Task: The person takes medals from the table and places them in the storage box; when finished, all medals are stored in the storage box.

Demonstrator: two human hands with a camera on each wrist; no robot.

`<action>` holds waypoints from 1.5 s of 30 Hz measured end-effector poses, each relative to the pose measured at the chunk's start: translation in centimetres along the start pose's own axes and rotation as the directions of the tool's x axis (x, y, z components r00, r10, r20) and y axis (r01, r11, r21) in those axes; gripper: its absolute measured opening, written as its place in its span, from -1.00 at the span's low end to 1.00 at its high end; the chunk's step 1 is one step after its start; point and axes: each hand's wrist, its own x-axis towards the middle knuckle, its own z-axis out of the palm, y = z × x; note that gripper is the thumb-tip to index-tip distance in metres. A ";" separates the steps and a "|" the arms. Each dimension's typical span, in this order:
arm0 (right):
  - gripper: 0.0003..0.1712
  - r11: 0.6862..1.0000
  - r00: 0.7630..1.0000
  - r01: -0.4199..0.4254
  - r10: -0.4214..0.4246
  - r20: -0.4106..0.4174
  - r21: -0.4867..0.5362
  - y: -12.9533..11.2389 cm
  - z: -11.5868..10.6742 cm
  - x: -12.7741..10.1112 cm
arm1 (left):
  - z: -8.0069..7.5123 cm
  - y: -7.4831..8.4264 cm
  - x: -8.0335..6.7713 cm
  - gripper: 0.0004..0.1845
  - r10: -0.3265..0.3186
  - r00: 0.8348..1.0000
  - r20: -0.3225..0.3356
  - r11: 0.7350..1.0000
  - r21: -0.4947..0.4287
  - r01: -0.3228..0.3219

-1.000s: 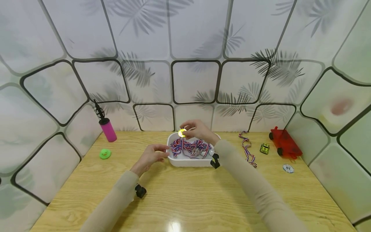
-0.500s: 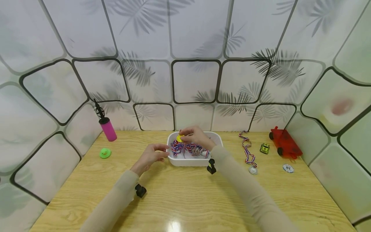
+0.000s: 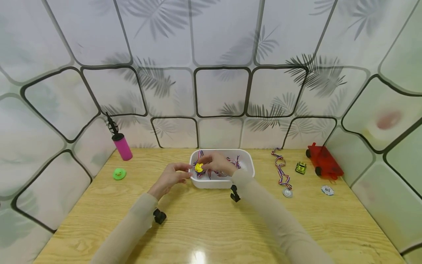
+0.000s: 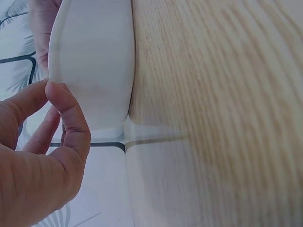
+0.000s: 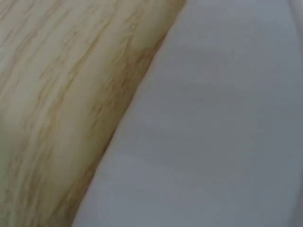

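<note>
A white plastic tub (image 3: pixel 212 184) stands on the wooden table, holding striped ribbons (image 3: pixel 234 161) in a tangle. My left hand (image 3: pixel 171 178) is at the tub's left end; in the left wrist view its thumb and finger pinch the rim of the tub (image 4: pixel 94 56). Inside the tub, near its left side, my right hand (image 3: pixel 217 162) holds a gold medal (image 3: pixel 199 168) by its edge, with ribbon behind it. The right wrist view shows only the tub's wall (image 5: pixel 203 132) and tabletop, so the right fingers are hidden there.
Right of the tub lies a silver medal (image 3: pixel 287 193) on a striped ribbon. Beyond it are a small yellow toy car (image 3: pixel 300 167), a red toy cart (image 3: pixel 324 163) and a poker chip (image 3: pixel 327 190). To the left are a green duck (image 3: pixel 119 173) and a pink pump (image 3: pixel 123 147).
My right hand has lowered the gold medal from above the tub's back rim into its left part, moving slightly left. The left hand stays at the rim.
</note>
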 end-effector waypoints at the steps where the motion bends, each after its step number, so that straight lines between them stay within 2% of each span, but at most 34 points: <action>1: -0.67 1.000 1.000 0.000 0.000 0.016 0.003 0.1 0.2 0.1 | 0.0 0.0 0.0 -0.59 0.000 1.000 0.002 1.000 0.004 0.000; 5: -0.69 1.000 1.000 0.008 -0.008 0.025 0.015 0.3 0.9 0.4 | 0.0 0.0 0.0 -0.59 -0.003 1.000 0.005 1.000 0.002 0.003; 11: -0.66 0.999 0.999 -0.033 0.033 0.007 0.017 0.7 1.6 0.6 | 0.0 0.0 0.1 -0.60 0.000 1.000 0.006 1.000 -0.002 0.000; 15: -0.69 0.999 0.999 -0.045 0.045 0.001 -0.016 0.8 1.9 0.7 | 0.0 0.4 -0.2 -0.58 -0.007 1.000 0.021 1.000 0.004 0.007; 19: -0.71 0.998 1.000 -0.018 0.017 -0.017 -0.067 0.7 2.0 0.6 | 0.0 0.5 -0.1 -0.58 0.006 1.000 0.021 1.000 0.004 -0.006; 26: -0.70 0.991 1.000 0.003 -0.006 -0.020 -0.131 0.7 2.3 0.4 | -0.1 -0.2 0.0 -0.58 0.007 1.000 0.017 1.000 0.006 -0.007; 34: -0.72 0.987 0.999 0.045 -0.048 -0.017 -0.155 0.6 1.5 0.1 | -0.2 -0.3 0.0 -0.58 0.038 0.999 0.017 0.999 0.008 -0.038; 38: -0.76 0.987 0.997 0.070 -0.074 -0.017 -0.146 0.8 0.6 -0.4 | -0.1 -0.4 0.0 -0.58 0.021 1.000 0.008 1.000 0.003 -0.021; 45: -0.67 0.997 0.997 0.065 -0.066 -0.035 -0.039 0.7 -1.6 -2.3 | 0.2 -0.2 -0.1 -0.60 0.007 1.000 -0.004 1.000 -0.014 -0.007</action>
